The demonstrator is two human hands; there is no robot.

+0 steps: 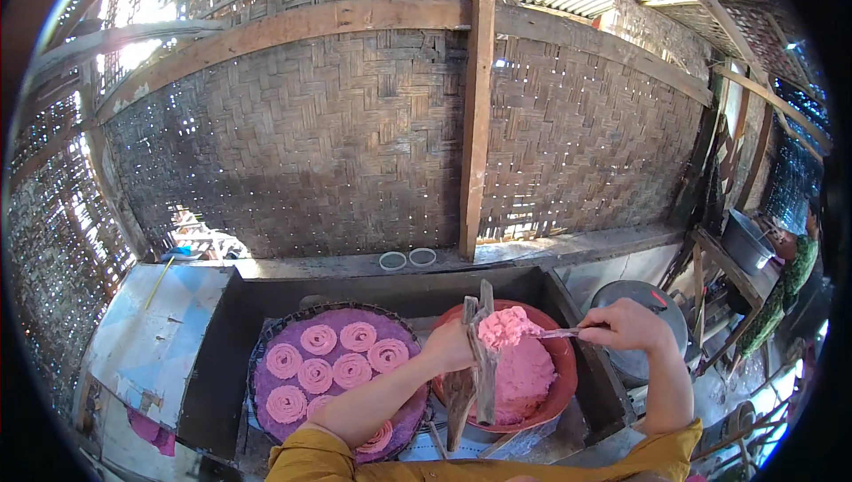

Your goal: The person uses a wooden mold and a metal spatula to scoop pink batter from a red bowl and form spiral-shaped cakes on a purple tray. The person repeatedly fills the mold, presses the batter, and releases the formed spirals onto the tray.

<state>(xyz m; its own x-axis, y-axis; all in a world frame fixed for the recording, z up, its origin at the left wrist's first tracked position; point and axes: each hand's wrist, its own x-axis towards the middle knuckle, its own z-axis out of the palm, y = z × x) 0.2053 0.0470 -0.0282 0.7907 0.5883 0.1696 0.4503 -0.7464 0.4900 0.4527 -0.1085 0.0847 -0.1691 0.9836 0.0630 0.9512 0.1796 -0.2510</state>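
Note:
My left hand (451, 347) is closed round a weathered wooden press (485, 371), held over a red basin (568, 393). Pinched in my right hand (626, 326) is the handle of a metal spoon (557, 333). A lump of pink dough (506, 327) sits at the spoon's far end, against the upper part of the press. More pink dough (525, 380) fills much of the basin below. To the left lies a round tray (417, 389) lined with purple cloth, bearing several pink dough spirals (315, 375). My left forearm hides part of the tray and its nearest spirals.
Tray and basin sit inside a dark rectangular trough (213, 367). A pale blue-and-white board (160, 331) adjoins its left side. Two small round dishes (408, 259) rest on the back ledge. Right are a dark lidded pot (635, 304), a metal basin (748, 242) and a person in green (785, 296).

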